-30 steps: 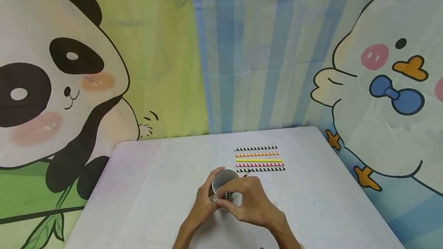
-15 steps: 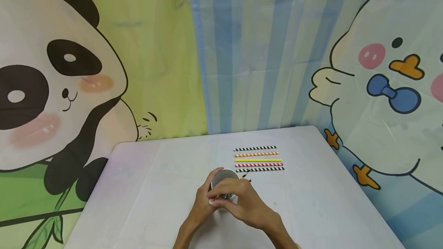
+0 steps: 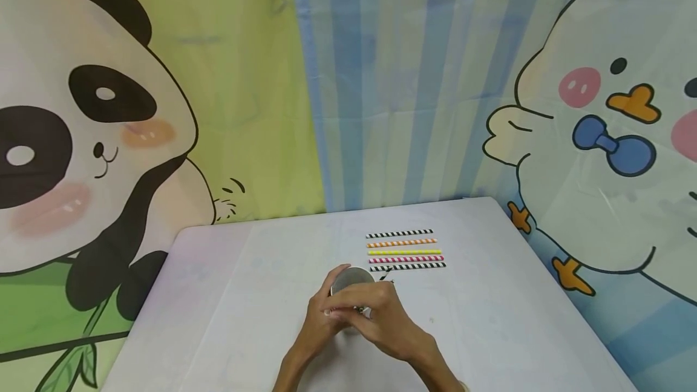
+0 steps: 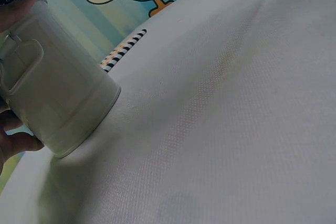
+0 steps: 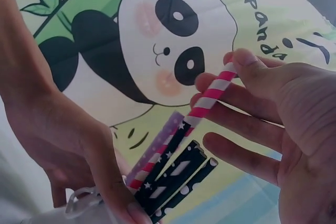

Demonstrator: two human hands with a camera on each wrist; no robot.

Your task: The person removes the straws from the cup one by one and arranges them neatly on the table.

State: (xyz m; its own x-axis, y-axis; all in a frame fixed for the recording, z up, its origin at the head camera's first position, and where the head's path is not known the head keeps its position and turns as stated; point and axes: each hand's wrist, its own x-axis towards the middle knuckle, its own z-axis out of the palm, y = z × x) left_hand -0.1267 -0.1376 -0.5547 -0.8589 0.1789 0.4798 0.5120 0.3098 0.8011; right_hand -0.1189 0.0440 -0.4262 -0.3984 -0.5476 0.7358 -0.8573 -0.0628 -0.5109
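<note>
Because the right hand (image 5: 286,108) pinches a pink-and-white striped straw (image 5: 208,97) leaning among black patterned straws (image 5: 185,188) in the white mug (image 4: 68,93), I'd worry that any skewed tug could snag its neighbours or tip the mug within the curled left hand (image 3: 320,314).

Cup (image 4: 63,87) is tinted pale grey. Raised straw (image 5: 210,95) is striped pink/white, purple straw (image 5: 161,136) pale-dotted, starred straw (image 5: 164,162) black/white. From far edge of white tabletop (image 3: 245,295), straw row (image 3: 405,252) is striped black, orange, yellow, red, black, each with white.
</note>
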